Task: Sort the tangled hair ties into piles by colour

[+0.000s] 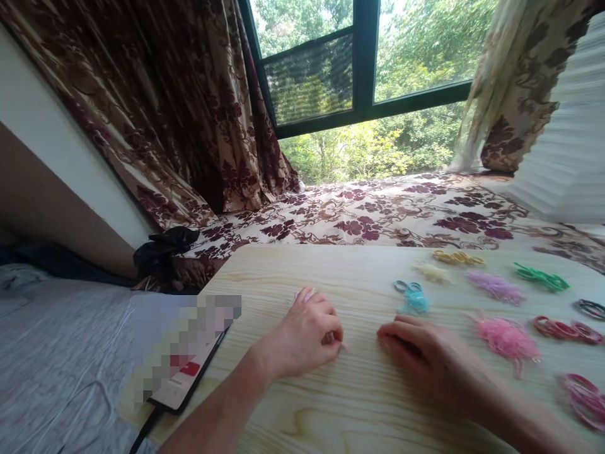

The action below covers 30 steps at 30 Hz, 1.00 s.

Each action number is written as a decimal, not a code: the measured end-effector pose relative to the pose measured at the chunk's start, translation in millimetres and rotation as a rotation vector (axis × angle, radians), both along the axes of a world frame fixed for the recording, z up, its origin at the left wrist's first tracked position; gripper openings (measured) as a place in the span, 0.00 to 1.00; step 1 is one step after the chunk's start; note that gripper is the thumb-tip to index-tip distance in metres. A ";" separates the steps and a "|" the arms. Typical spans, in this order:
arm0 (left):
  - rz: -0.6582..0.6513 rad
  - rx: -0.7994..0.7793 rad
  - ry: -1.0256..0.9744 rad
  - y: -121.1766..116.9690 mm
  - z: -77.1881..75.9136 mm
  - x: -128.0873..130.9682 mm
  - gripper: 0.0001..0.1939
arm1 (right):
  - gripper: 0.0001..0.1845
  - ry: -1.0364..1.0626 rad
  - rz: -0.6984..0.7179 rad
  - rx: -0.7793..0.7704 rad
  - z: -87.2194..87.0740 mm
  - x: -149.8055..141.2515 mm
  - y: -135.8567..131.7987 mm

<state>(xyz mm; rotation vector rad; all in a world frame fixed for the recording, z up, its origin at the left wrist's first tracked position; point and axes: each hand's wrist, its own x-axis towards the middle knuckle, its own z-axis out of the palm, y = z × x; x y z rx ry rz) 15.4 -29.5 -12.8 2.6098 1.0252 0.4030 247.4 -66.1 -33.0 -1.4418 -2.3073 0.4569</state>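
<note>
On the pale wood-grain tabletop [359, 397], two bare hands rest apart: the right hand [420, 356] has its fingers bent inward, and the left hand [307, 331] is loosely curled (whether either grips anything, I cannot tell). One phone [182, 388], its screen partly pixelated, lies beside the left forearm. Four loose heaps of thin bands sit beyond and around the right hand: a pink heap [505, 337], a lilac heap [496, 287], a blue heap [416, 301] and a cream heap [432, 272]. Two grey-blue rings, one of them the left ring [400, 281], adjoin the blue heap.
</note>
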 end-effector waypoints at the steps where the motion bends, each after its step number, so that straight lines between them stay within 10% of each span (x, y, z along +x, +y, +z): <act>1: 0.001 0.002 -0.003 0.4 -0.5 0.1 0.07 | 0.16 0.003 0.001 -0.001 -0.2 -0.1 0.1; 30: -0.026 0.049 -0.393 -7.9 1.0 17.2 0.04 | 0.14 0.419 -0.042 -0.121 2.4 -19.8 -8.2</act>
